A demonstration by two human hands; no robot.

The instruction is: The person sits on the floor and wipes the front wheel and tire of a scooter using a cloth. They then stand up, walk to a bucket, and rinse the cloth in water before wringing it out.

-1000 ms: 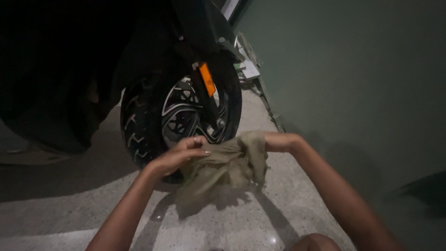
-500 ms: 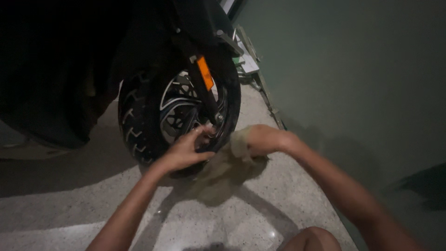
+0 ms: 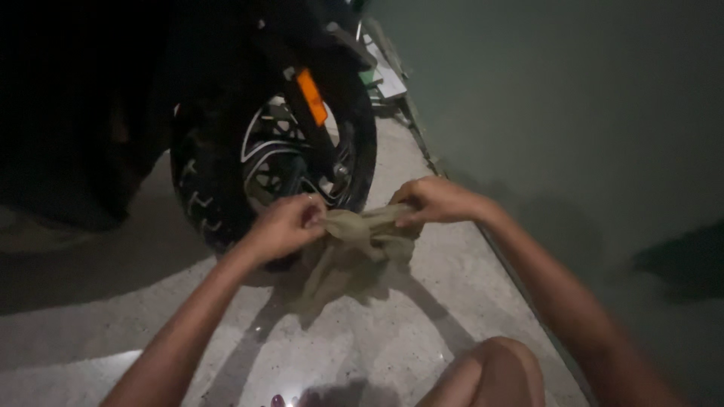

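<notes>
I hold a crumpled olive-green cloth stretched between both hands, just in front of a scooter's front wheel. My left hand pinches the cloth's left end, and my right hand grips its right end. The loose part of the cloth hangs down towards the speckled floor. The wheel has a black tyre, a silver and black rim and an orange reflector on the fork.
The dark scooter body fills the upper left. A grey-green wall runs along the right, with flat boards leaning at its base behind the wheel. My knee shows at the bottom.
My right hand has drawn back from the tyre with the cloth. Both hands now hold the cloth spread between them, a little nearer to me.
</notes>
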